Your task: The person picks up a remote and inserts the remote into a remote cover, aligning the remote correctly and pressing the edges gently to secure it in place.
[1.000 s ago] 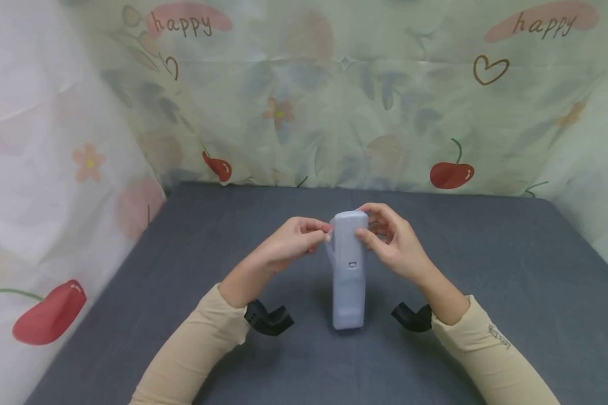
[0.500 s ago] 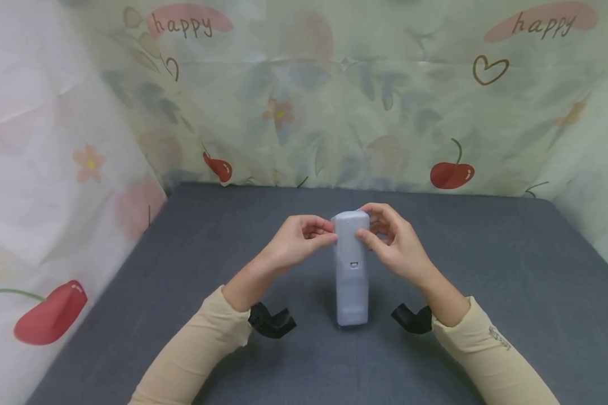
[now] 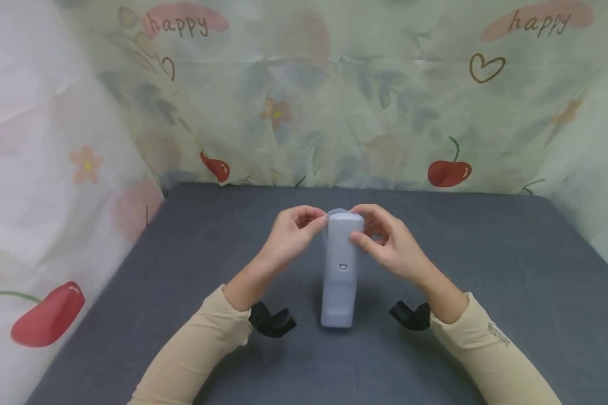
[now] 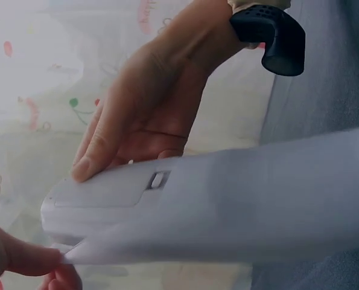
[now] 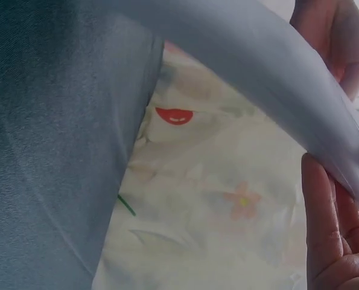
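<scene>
A white remote control (image 3: 343, 242), back outward and nearly upright, stands between both hands in the head view. Its small latch shows in the left wrist view, where a translucent sleeve (image 4: 245, 211) wraps the lower part and runs along one edge. The left hand (image 3: 293, 232) pinches the sleeve's edge at the upper left corner; its fingertips (image 4: 43, 258) show at the left wrist view's lower left. My right hand (image 3: 397, 242) grips the remote's upper right side, thumb on the back. In the right wrist view, the right hand's fingers (image 5: 324, 217) lie against the sleeve.
The dark grey table (image 3: 208, 242) spreads below the hands. A patterned cloth (image 3: 304, 101) hangs behind it, and more cloth hangs at both sides. Black wrist mounts (image 3: 272, 320) stick out below each wrist.
The left hand has shifted from the remote's left side up to its top corner, pinching the sleeve there. The remote's lower end has swung slightly left. The right hand keeps its grip.
</scene>
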Action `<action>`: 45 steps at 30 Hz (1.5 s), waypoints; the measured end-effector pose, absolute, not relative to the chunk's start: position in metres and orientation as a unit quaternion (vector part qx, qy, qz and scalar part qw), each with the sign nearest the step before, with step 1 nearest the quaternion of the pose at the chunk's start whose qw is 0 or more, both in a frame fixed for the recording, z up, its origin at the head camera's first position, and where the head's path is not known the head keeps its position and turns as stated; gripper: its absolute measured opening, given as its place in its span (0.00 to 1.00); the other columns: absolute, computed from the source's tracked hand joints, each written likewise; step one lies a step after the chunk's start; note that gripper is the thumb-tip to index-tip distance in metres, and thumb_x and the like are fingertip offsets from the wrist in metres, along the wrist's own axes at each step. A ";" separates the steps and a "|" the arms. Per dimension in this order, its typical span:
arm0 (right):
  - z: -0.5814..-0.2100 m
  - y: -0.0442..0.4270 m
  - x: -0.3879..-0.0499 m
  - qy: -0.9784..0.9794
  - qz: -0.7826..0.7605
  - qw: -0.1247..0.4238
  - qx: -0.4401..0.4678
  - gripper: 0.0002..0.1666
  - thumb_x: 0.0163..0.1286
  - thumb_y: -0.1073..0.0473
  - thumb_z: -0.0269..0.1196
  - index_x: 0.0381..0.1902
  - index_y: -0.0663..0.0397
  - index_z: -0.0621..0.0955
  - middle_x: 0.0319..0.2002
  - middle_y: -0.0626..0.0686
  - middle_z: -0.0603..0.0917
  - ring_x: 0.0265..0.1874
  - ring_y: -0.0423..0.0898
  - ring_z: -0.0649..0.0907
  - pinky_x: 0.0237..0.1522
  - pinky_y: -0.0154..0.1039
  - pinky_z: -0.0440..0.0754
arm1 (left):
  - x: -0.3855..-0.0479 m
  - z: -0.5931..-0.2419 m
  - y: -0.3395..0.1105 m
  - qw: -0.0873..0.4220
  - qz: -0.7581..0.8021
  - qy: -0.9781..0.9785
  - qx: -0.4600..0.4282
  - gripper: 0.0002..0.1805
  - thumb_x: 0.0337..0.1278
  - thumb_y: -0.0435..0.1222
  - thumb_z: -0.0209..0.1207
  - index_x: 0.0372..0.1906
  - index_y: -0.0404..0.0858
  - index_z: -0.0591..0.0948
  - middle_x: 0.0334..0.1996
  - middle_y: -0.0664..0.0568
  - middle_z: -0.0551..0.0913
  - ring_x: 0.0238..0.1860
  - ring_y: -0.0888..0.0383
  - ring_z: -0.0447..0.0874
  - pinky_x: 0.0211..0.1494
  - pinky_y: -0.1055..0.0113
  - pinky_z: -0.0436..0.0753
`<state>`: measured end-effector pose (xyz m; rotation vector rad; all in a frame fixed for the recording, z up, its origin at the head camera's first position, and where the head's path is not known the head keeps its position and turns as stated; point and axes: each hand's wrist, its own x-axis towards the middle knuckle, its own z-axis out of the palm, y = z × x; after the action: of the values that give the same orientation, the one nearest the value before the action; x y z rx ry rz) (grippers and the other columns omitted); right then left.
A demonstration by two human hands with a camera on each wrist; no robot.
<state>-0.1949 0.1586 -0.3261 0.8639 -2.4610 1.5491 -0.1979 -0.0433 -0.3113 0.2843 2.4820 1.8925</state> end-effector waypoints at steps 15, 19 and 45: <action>-0.325 0.146 -0.194 -0.833 0.476 0.047 0.278 0.22 0.65 0.61 0.62 0.56 0.54 0.72 0.42 0.56 0.79 0.30 0.46 0.81 0.27 0.35 0.81 | -0.192 -0.318 -0.039 -0.153 0.588 0.780 0.151 0.06 0.60 0.29 0.56 0.37 0.28 0.80 0.22 0.45 0.73 0.23 0.59 0.66 0.24 0.74 0.65; -0.324 0.143 -0.194 -0.837 0.471 0.049 0.273 0.22 0.64 0.60 0.62 0.56 0.54 0.72 0.43 0.55 0.79 0.30 0.46 0.81 0.29 0.37 0.82 | -0.187 -0.319 -0.039 -0.191 0.557 0.789 0.174 0.05 0.59 0.28 0.56 0.35 0.29 0.79 0.23 0.43 0.74 0.24 0.58 0.67 0.24 0.73 0.64; -0.326 0.140 -0.199 -0.836 0.490 0.092 0.229 0.21 0.64 0.62 0.62 0.53 0.61 0.72 0.37 0.58 0.78 0.29 0.47 0.81 0.28 0.33 0.81 | -0.179 -0.325 -0.035 -0.249 0.480 0.810 0.227 0.03 0.59 0.27 0.55 0.34 0.32 0.78 0.27 0.46 0.75 0.26 0.53 0.67 0.28 0.73 0.65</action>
<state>-0.1985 0.1403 -0.3264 0.6788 -2.4834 1.4551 -0.1790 -0.0350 -0.3252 0.8553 3.0485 1.8042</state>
